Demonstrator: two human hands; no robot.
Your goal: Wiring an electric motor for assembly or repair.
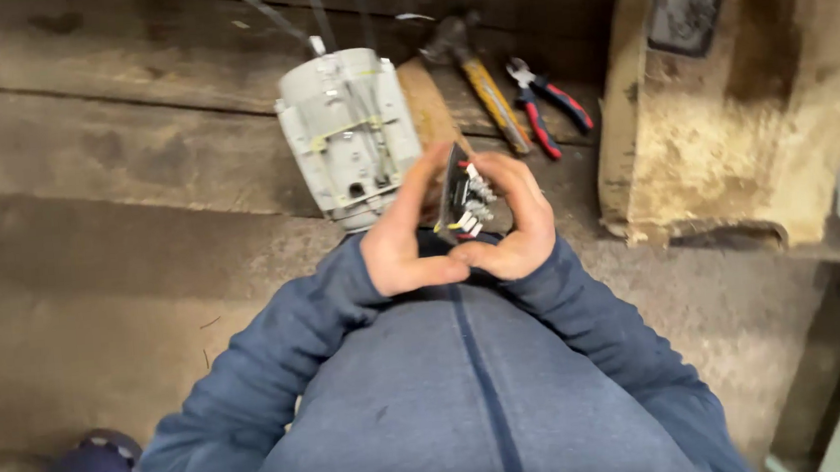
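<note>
1. My left hand (409,252) pinches the near edge of the small black terminal board (459,203), fingers closed on it.
2. The board stands on edge between both hands, just before the grey motor housing (350,132) (wire ends facing right).
3. My right hand (518,233) clasps its other side; I judge I'm inspecting the connections, so turning needs a steady hold.
</note>
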